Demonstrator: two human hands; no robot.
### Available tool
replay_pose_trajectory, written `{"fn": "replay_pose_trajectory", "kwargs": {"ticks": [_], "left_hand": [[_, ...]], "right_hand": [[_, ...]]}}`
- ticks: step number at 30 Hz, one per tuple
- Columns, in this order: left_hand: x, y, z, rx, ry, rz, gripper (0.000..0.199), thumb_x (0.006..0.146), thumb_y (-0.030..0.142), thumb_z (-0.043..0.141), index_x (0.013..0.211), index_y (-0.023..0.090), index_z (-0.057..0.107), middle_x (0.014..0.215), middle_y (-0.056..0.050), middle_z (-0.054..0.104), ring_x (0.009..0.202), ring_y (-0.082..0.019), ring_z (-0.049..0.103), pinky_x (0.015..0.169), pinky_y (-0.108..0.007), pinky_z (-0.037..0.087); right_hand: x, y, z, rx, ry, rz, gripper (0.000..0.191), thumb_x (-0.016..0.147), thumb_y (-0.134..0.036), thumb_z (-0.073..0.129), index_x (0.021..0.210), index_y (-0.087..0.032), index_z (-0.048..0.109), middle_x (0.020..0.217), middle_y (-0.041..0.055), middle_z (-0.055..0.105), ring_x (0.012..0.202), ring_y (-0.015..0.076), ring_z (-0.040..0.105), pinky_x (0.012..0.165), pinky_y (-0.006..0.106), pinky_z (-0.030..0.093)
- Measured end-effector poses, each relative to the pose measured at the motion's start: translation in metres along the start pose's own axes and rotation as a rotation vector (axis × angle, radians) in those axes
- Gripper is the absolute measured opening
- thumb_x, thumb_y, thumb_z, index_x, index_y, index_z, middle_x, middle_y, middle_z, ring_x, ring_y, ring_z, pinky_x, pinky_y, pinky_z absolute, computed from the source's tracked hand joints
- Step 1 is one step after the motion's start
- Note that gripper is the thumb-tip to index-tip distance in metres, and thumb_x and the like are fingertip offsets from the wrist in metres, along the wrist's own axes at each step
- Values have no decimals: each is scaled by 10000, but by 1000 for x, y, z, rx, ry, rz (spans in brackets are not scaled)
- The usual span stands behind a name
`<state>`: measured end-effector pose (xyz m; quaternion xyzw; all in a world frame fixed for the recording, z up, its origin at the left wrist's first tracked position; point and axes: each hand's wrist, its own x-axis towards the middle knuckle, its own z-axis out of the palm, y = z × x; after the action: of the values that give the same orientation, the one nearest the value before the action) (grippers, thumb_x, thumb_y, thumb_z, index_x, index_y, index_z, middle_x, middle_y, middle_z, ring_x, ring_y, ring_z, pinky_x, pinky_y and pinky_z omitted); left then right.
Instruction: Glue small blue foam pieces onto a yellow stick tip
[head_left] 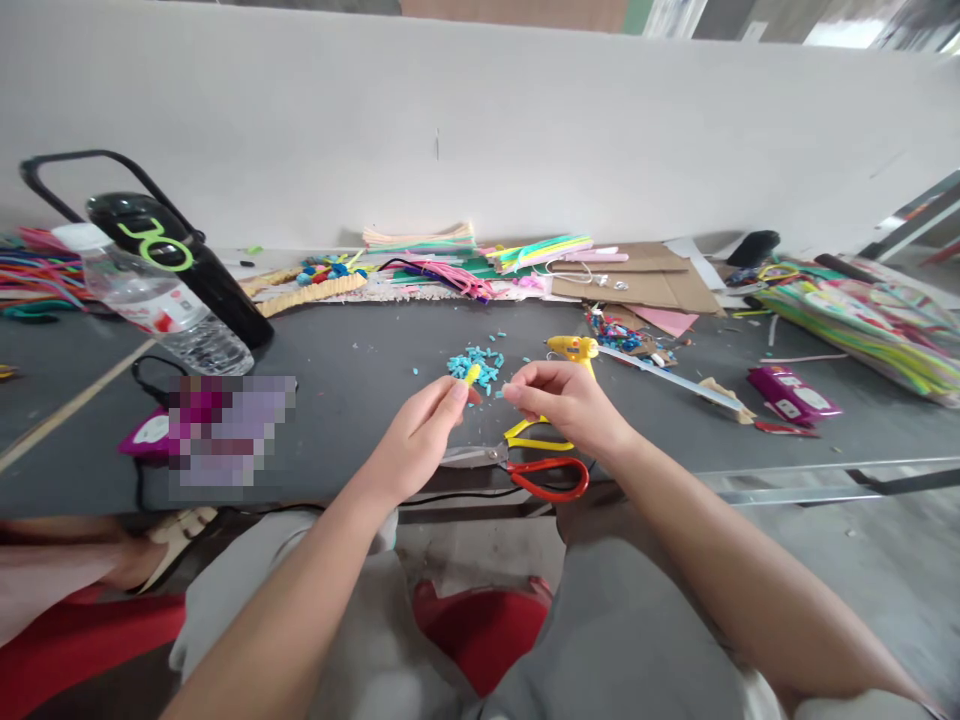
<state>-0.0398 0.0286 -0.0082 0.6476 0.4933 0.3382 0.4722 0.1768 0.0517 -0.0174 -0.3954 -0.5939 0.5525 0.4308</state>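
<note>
My left hand (429,425) is closed in a pinch, with a small yellow piece (472,374) sticking up from the fingertips. To its right, my right hand (566,400) has thumb and forefinger pressed together; anything between them is too small to make out. Just beyond both hands lies a loose pile of short light-blue bits (484,360). Red-handled scissors (547,478) and a yellow-handled tool (538,436) rest on the grey table (337,400) beneath my hands. A yellow glue gun (574,347) lies behind my right hand.
A black tumbler (217,290) and a clear water bottle (161,310) stand at left. Bundles of coloured pipe cleaners (540,253) and cardboard (660,280) line the wall. A purple packet (793,394) lies at right, near a plastic-wrapped bundle (862,325). Another person's foot (169,545) shows lower left.
</note>
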Motion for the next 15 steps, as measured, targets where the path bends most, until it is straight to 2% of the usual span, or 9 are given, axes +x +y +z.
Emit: {"fn": "replay_pose_trajectory", "kwargs": {"ticks": [5,8,15], "left_hand": [[-4,3,-3,262,37,41,400,1002,548,429,884,205,597,690,36,481,635,-114,410,590,-251,311],[-6,1,-2,358,73,74,402,1011,536,413,838,206,563,635,47,444,595,-112,394,565,-253,291],[-7,4,3,545,106,134,348,1023,433,422,764,205,467,631,46,477,578,-110,389,574,-260,276]], "right_hand": [[-3,-7,-5,-78,-58,-80,280,885,-435,698,834,-164,644,706,-16,548,638,99,504,606,244,444],[-5,-6,-4,-131,-37,-133,268,909,-432,668,855,-173,628,739,-11,545,650,105,500,609,251,450],[-4,-1,-1,-258,-7,-244,214,924,-381,662,858,-178,642,775,4,586,682,117,495,632,267,427]]}}
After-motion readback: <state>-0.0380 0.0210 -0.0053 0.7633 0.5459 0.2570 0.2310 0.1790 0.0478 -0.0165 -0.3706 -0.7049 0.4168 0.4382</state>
